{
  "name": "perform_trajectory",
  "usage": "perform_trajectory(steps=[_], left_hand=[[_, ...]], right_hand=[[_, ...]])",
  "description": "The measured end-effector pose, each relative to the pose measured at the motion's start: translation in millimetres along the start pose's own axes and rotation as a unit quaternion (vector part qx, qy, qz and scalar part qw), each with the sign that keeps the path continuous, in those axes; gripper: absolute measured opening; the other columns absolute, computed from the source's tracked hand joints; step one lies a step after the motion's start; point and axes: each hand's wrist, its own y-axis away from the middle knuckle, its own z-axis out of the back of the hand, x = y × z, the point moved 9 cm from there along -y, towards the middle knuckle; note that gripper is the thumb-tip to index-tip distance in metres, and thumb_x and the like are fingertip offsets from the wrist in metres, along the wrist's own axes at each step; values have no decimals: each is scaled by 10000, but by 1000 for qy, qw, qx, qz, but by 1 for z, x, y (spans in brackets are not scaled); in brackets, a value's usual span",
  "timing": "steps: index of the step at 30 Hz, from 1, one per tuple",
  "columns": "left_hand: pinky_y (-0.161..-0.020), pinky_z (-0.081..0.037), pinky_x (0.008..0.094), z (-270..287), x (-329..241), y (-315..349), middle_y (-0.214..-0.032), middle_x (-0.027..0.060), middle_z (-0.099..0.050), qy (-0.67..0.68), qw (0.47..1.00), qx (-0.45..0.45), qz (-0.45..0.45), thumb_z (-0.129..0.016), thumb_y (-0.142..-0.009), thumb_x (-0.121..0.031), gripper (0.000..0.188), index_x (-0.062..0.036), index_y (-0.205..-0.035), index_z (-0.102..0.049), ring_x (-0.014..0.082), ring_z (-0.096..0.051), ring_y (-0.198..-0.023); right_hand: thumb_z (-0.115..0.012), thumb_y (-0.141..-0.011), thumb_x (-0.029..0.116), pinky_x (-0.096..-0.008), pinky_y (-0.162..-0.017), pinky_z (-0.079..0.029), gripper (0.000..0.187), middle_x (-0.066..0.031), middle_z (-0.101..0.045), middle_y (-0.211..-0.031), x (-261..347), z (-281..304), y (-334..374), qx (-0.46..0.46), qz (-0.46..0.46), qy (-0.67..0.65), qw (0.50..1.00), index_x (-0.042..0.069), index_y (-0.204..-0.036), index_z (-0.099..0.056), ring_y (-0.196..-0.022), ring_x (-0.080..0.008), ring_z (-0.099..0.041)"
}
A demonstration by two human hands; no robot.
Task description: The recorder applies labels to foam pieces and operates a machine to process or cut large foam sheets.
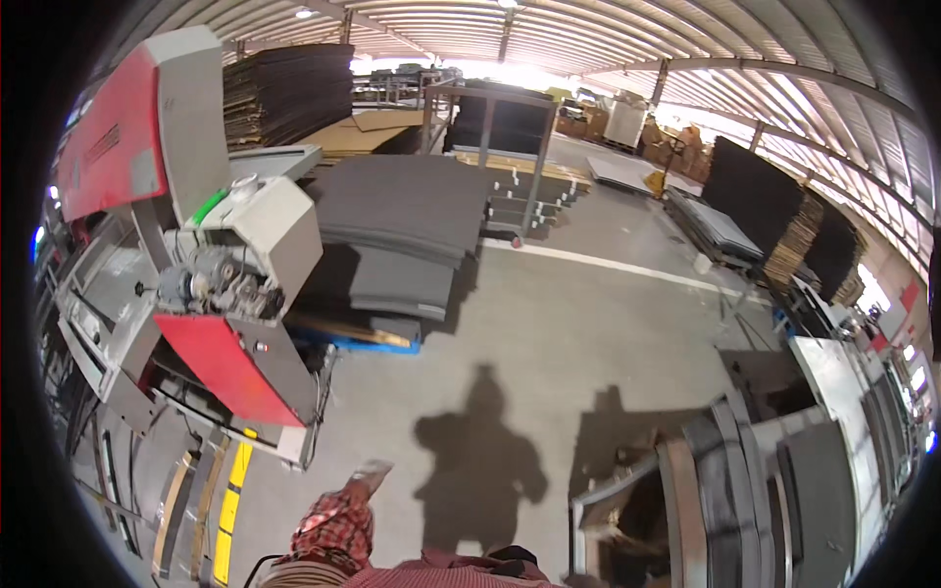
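My left forearm in a red checked sleeve (pixel 335 524) reaches in from the lower edge. At its end my left hand (pixel 371 474) shows small, pale and smeared, so its fingers are hard to read. Grey floor lies beneath it, and no thing can be made out in it. The nearest thing on its left is a red and grey machine (pixel 235 367) with an exposed motor (pixel 221 282). A red striped garment (pixel 456 573) and a small black shape (pixel 515 556) sit at the bottom edge. My right hand is out of sight.
Dark sheets (pixel 392 211) are stacked on a blue pallet (pixel 377 345) ahead on the left. Panels and a frame (pixel 676 510) stand close on the right. A yellow bar (pixel 232 510) lies at lower left. Farther off are a metal rack (pixel 534 176) and a white floor line (pixel 608 263).
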Motion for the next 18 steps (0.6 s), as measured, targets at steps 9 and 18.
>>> perform_trajectory(steps=[9, 18], left_hand=[[-726, -443, 393, 35, 96, -420, -828, 200, -616, 412, 795, -248, 369, -475, -886, -391, 397, -25, -938, -619, 351, -567, -775], [-696, -440, 342, 45, 213, -518, -861, 60, -598, 472, 634, -381, 480, -570, -813, -528, 540, -12, -961, -627, 186, -534, -771]], right_hand=[[-462, -894, 274, -381, -782, -479, 299, -115, -627, -970, 54, 251, -149, 23, -119, -59, 991, 60, -1038, -615, -908, -281, -596], [-563, -869, 289, -277, -639, -459, 317, -16, -621, -780, 319, 707, -488, -132, 59, -195, 970, 30, -1047, -603, -709, -126, -562]])
